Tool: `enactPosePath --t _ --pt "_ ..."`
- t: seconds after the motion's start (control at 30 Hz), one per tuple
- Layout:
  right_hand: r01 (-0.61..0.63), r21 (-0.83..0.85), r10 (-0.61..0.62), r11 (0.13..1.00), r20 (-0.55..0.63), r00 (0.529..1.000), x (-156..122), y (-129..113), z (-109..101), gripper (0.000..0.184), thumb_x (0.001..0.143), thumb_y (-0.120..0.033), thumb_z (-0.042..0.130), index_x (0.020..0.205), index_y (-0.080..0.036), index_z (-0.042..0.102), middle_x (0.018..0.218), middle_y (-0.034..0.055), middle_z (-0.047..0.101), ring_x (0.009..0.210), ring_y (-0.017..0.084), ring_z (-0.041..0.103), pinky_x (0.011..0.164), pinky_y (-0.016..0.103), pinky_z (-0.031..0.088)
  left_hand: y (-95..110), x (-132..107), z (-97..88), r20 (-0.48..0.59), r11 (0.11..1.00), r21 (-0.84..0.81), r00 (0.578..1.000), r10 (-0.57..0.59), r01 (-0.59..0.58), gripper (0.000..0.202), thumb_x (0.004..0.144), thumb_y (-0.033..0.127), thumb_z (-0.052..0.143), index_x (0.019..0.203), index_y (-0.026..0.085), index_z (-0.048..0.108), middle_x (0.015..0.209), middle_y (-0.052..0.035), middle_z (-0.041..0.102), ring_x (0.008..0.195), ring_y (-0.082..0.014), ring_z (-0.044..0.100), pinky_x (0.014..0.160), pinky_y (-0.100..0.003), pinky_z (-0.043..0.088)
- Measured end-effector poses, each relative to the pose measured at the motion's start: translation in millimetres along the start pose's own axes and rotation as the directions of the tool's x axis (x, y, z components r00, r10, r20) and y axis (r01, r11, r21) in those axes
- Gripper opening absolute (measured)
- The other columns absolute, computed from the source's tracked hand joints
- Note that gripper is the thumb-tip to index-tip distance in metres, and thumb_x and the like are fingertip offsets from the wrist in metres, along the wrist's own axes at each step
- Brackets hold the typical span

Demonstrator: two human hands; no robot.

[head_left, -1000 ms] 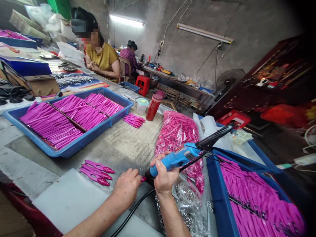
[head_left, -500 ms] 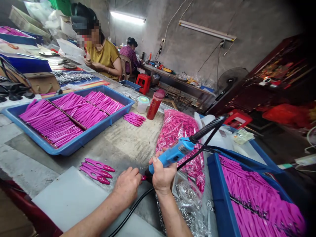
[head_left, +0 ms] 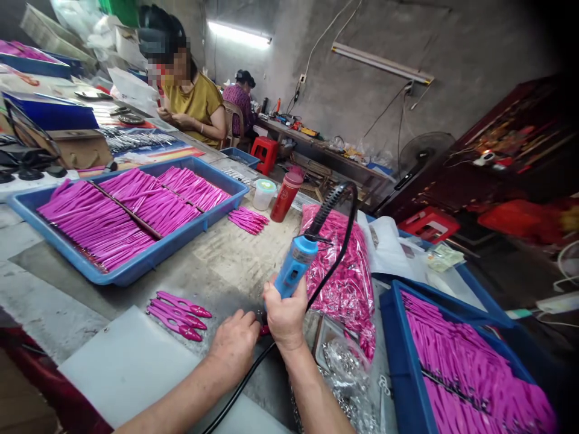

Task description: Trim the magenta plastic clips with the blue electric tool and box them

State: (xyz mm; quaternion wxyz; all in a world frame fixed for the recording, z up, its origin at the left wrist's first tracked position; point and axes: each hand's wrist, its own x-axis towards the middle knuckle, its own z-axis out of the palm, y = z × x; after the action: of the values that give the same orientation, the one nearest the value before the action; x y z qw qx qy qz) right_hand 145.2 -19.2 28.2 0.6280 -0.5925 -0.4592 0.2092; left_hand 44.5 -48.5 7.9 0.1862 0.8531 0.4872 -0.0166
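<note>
My right hand [head_left: 286,314] wraps round the blue handle of a corded electric screwdriver [head_left: 296,265]. The screwdriver stands fairly upright, its black cable looping from the top; its lower end is hidden behind my hands. My left hand [head_left: 234,340] rests on the table, fingers curled and closed on a pink piece, whose dark pink tip [head_left: 265,330] shows between the hands. Most of that piece is covered. Left of my left hand lie several slim pink pieces [head_left: 178,314] with glossy darker ends and long openings in the middle.
Blue trays full of pink pieces stand left [head_left: 122,278] and right [head_left: 398,355]. Beyond my right hand lie a clear bag of pink parts [head_left: 339,271] and a bag of small metal parts [head_left: 346,361]. A red bottle [head_left: 286,196] stands farther back. Two people sit working beyond.
The screwdriver has swung from leaning right to nearly upright, and my right hand has turned with it. My left hand stays in about the same place.
</note>
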Motion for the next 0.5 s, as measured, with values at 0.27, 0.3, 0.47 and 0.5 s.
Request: enactPosePath --t 0.27,0.3,0.47,0.5 --pt "-0.018 0.378 0.109 0.926 -0.222 0.969 -8.9 -25.7 -37.9 0.042 0.063 -0.027 0.067 0.094 -0.014 0.042 0.064 -0.0035 0.052 0.047 0.011 0.052 0.051 0.025 0.043 -3.0 -2.1 -11.2 -0.014 0.999 0.047 1.0 0.028 -0.027 0.019 0.088 0.016 0.039 0.089 0.017 0.058 0.094 -0.0048 0.056 0.092 -0.0195 0.048 0.074 -0.031 0.038" --pt "-0.015 0.39 0.114 0.921 -0.232 0.966 -9.2 -26.7 -44.0 0.042 0.063 -0.027 0.067 0.093 -0.014 0.042 0.063 -0.0037 0.051 0.047 0.011 0.052 0.051 0.025 0.043 -8.0 -4.5 -16.7 -0.035 0.998 0.053 0.999 0.037 -0.035 0.018 0.088 0.018 0.04 0.089 0.017 0.057 0.093 -0.0046 0.056 0.09 -0.019 0.048 0.072 -0.031 0.037" --pt "-0.052 0.448 0.21 0.893 -0.311 0.927 -14.5 -20.3 -66.3 0.043 0.057 -0.026 0.07 0.09 -0.014 0.044 0.063 -0.0026 0.052 0.045 0.014 0.053 0.049 0.028 0.044 -52.7 -29.1 -47.7 -0.097 0.997 0.075 0.994 0.041 -0.033 0.021 0.091 0.021 0.038 0.084 0.018 0.057 0.089 -0.0025 0.056 0.083 -0.0159 0.045 0.068 -0.029 0.03" --pt "-0.064 0.461 0.235 0.885 -0.324 0.916 -16.1 -18.7 -68.6 0.044 0.056 -0.026 0.07 0.089 -0.014 0.044 0.063 -0.0025 0.052 0.045 0.014 0.053 0.05 0.028 0.044 -62.8 -35.4 -51.3 -0.106 0.996 0.083 0.994 0.034 -0.025 0.02 0.09 0.02 0.039 0.083 0.018 0.057 0.088 -0.0021 0.056 0.082 -0.0156 0.044 0.068 -0.029 0.029"
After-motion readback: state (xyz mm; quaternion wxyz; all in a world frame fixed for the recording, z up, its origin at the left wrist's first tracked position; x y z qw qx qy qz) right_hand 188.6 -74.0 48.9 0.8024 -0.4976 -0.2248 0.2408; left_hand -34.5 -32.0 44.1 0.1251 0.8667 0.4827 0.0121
